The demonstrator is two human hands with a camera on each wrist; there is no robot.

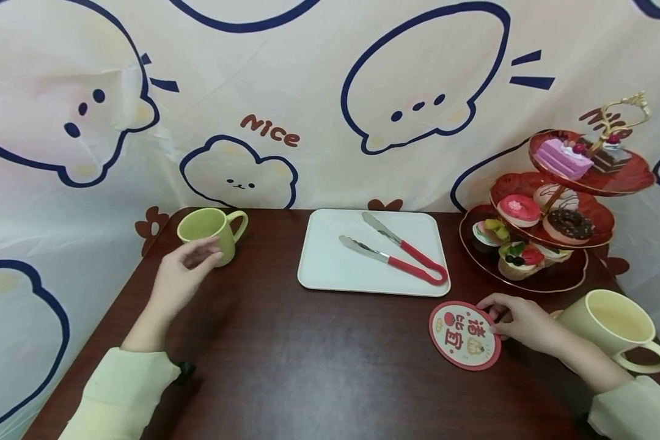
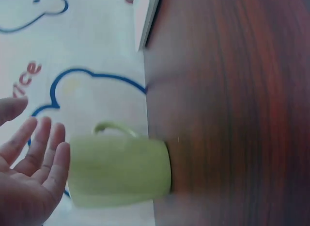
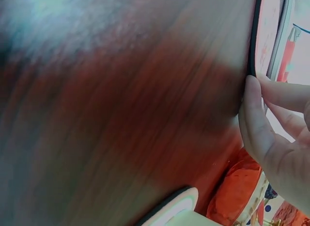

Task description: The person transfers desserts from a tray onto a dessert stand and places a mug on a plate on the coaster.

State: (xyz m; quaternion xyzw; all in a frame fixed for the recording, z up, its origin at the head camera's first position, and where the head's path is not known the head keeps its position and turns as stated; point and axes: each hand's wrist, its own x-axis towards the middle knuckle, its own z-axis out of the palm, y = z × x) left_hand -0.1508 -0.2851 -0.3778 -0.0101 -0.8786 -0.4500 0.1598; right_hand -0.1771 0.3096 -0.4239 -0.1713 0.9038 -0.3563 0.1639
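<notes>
My right hand pinches the edge of a round red-rimmed coaster with printed characters on it. In the right wrist view the coaster is seen edge-on, its dark underside off the table, thumb on one face and fingers on the other. At the left, my left hand is beside a yellow-green mug, fingers loosely bent. The left wrist view shows that hand with spread, relaxed fingers and nothing in it, in front of the upright mug.
A white tray bearing red-handled tongs lies at the back middle. At the back right stands a three-tier stand with cakes and doughnuts. Beside my right forearm, a pale yellow mug sits on another coaster.
</notes>
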